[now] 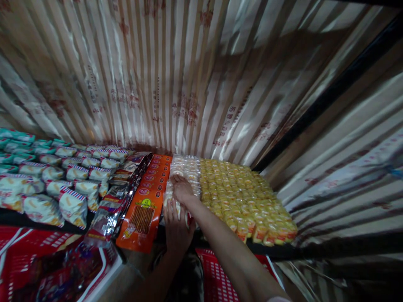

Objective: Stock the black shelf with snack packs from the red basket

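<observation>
Both of my hands lie on a narrow row of white snack packets in clear, shiny wrap (pixel 186 162). My left hand (pixel 178 228) rests on the near end of the row, its fingers stretched out and slightly apart. Farther back, my right hand (pixel 183 191) lies flat across the packets with its fingers pointing left. Neither hand is closed around anything. Beneath the palms, part of the packets is hidden. Close on the left is an orange bag of stick snacks (pixel 141 214); many small yellow-wrapped packets (pixel 242 193) stand packed together on the right.
Dark shiny bags (pixel 116 197) overlap beside the orange one. White snack bags (pixel 74 205) and teal packets (pixel 19 147) fill the shelf's left. Below are a red basket (pixel 19 247) holding packets and another red basket (pixel 217 277). Behind hangs striped sheeting (pixel 176 75); a dark bar (pixel 327 92) slants at right.
</observation>
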A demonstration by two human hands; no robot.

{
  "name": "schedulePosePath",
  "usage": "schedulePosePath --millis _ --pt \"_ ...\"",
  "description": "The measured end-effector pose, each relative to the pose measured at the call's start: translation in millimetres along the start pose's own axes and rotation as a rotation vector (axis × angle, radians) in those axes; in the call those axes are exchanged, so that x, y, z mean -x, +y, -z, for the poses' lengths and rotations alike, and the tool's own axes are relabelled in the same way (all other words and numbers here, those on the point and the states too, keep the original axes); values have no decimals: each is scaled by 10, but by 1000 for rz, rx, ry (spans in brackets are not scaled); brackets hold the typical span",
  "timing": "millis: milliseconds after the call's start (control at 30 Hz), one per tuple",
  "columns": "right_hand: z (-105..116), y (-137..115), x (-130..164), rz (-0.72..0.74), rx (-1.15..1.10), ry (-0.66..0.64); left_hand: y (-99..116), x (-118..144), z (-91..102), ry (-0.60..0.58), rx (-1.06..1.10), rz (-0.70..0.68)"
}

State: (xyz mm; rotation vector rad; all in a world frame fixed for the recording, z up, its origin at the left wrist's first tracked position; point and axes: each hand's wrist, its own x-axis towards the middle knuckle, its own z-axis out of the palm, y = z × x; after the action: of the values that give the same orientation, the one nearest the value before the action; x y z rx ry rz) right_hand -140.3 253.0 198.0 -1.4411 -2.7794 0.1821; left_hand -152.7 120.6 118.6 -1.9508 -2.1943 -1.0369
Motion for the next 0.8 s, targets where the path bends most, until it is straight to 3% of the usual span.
schedulePosePath --millis 167,333,567,733,800 --pt "97 73 -200 -49 -15 84 53 -19 44 141 -64 -35" --pt "51 129 -391 -102 10 17 84 -52 87 219 -96 -77" --pt "51 155 -377 -93 29 41 90 -58 87 233 -80 -92" --pt "92 321 -355 -306 49 56 78 -51 74 215 -103 -98" --pt "72 367 -309 -313 35 41 76 -46 73 203 -101 -97"
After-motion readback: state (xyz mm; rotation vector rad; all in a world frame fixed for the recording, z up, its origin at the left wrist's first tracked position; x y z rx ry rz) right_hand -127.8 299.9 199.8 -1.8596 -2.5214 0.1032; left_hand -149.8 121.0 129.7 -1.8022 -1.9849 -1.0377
